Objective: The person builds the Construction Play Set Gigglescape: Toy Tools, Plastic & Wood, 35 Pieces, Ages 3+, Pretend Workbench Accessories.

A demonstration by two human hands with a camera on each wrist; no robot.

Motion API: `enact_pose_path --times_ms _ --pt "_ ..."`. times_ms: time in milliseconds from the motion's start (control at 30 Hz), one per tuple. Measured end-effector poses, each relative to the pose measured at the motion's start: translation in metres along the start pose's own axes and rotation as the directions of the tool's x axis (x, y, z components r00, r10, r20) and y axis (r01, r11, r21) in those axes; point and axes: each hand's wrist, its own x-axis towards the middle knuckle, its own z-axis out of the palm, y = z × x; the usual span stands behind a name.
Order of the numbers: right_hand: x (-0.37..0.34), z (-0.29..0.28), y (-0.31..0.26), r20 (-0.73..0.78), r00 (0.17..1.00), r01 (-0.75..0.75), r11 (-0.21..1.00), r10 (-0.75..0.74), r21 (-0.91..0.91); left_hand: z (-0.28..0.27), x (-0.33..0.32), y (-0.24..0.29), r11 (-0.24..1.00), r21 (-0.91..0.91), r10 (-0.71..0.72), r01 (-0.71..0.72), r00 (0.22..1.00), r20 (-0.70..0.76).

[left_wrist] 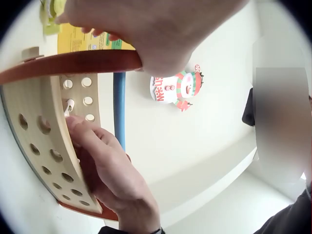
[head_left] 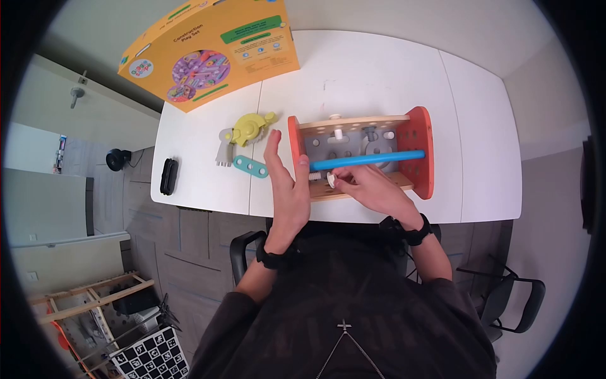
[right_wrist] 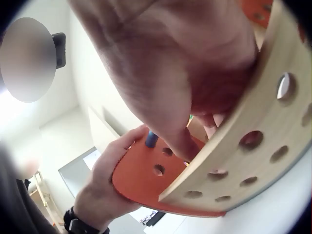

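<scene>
A toy toolbox with red end panels (head_left: 423, 142), wooden sides (left_wrist: 36, 126) full of holes and a blue rod handle (head_left: 379, 159) stands on the table. My left hand (head_left: 290, 199) holds its left end panel, thumb over the edge and long fingers stretched along the outside. Reaching under the blue rod, my right hand (head_left: 379, 192) pinches a small round white piece (head_left: 331, 180) inside the box. Close to that piece, a white threaded bolt (head_left: 314, 177) points inward from the left panel. In the right wrist view the right fingertips are partly hidden behind the wooden side.
Left of the toolbox lie a yellow toy saw (head_left: 249, 128) with a grey blade and a teal strip with holes (head_left: 250, 167). An orange play set box (head_left: 208, 54) stands behind them. A black object (head_left: 168, 176) lies near the table's left edge.
</scene>
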Motion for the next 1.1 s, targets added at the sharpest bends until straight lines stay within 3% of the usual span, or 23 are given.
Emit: enact_pose_path --times_ms 100,167,267,433,567,767,967,1067,1100 --pt "0.004 0.004 -0.001 -0.046 0.999 0.006 0.995 -0.011 -0.098 -0.001 -0.006 0.000 0.980 -0.080 -0.178 0.182 0.982 0.061" --pt "0.007 0.010 0.003 -0.116 0.992 0.029 0.990 -0.046 -0.141 -0.004 -0.006 0.005 0.968 -0.088 -0.222 0.234 0.967 0.128" --pt "0.013 0.006 -0.005 -0.039 0.999 -0.008 0.972 -0.001 -0.233 -0.009 -0.003 0.009 0.958 -0.082 -0.256 0.275 0.947 0.192" --pt "0.020 0.006 -0.009 0.001 0.999 0.054 0.974 -0.055 -0.218 -0.014 0.004 0.017 0.931 -0.096 -0.319 0.351 0.913 0.254" --pt "0.029 0.009 -0.006 0.054 0.998 0.004 0.967 0.010 -0.256 -0.013 0.005 0.012 0.947 -0.090 -0.273 0.307 0.922 0.273" --pt "0.041 0.017 0.009 0.090 0.994 0.075 0.966 -0.055 -0.246 -0.014 0.003 0.011 0.957 -0.112 -0.227 0.267 0.932 0.283" --pt "0.054 0.017 0.019 0.166 0.986 0.085 0.930 -0.027 -0.358 -0.014 0.002 0.016 0.964 -0.087 -0.220 0.252 0.936 0.275" --pt "0.056 0.021 0.027 0.130 0.991 0.061 0.948 -0.021 -0.313 -0.012 0.002 0.003 0.991 0.007 -0.131 0.133 0.963 0.235" --pt "0.056 0.021 0.028 0.124 0.992 0.071 0.954 -0.036 -0.290 -0.013 0.002 0.003 0.984 0.001 -0.175 0.180 0.953 0.246"
